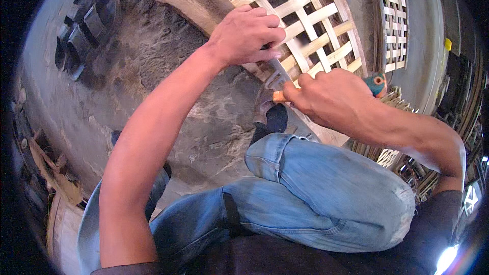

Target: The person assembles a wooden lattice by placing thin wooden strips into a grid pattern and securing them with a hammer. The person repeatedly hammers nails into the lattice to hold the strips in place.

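Note:
A woven lattice [305, 12] of pale flat strips lies at the top, with a wooden board [331, 135] under its near edge. My left hand [247, 35] is closed at the lattice's left edge, its fingers curled over; what they grip is hidden. From beneath its thumb a grey metal piece with slots [277, 74] reaches toward my right hand. My right hand [331, 94] is wrapped around an orange-and-teal handle [377, 85] with a hole in its end. The orange tip shows beyond the index finger, beside the metal piece. I cannot tell the tool's kind.
Dark sandals [86, 30] lie on the rough grey floor [198, 117] at the far left. Another woven panel [393, 23] leans against the wall at the right. Bundled sticks [400, 99] lie beyond my right forearm. My jeans-covered leg [336, 193] is bent just below the work.

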Available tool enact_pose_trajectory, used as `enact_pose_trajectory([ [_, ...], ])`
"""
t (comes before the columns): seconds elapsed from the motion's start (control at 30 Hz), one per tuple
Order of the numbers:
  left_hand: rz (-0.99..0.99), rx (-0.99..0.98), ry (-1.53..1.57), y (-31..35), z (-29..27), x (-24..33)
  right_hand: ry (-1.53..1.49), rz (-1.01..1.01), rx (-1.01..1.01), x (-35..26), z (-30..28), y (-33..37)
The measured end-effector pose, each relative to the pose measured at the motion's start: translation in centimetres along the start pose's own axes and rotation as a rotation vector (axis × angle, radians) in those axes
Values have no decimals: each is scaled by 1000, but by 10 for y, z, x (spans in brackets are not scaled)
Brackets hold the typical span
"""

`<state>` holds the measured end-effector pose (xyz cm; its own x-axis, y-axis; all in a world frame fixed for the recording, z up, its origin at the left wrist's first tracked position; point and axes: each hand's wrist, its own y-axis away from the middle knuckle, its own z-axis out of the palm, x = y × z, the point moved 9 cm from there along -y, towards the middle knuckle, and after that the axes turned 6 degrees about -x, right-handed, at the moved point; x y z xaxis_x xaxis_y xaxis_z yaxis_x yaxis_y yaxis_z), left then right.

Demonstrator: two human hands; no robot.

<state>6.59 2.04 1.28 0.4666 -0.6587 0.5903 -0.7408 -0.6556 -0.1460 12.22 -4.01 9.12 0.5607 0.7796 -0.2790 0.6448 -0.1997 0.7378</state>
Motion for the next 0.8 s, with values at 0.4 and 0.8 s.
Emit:
enact_pose_trajectory([
  [0.4, -164, 114, -76, -6, 5, -5, 107, 115, -93, 2, -8, -9],
  [0.8, -224, 156, -185, -10, 7, -6, 178, 8, -148, 43, 7, -13],
])
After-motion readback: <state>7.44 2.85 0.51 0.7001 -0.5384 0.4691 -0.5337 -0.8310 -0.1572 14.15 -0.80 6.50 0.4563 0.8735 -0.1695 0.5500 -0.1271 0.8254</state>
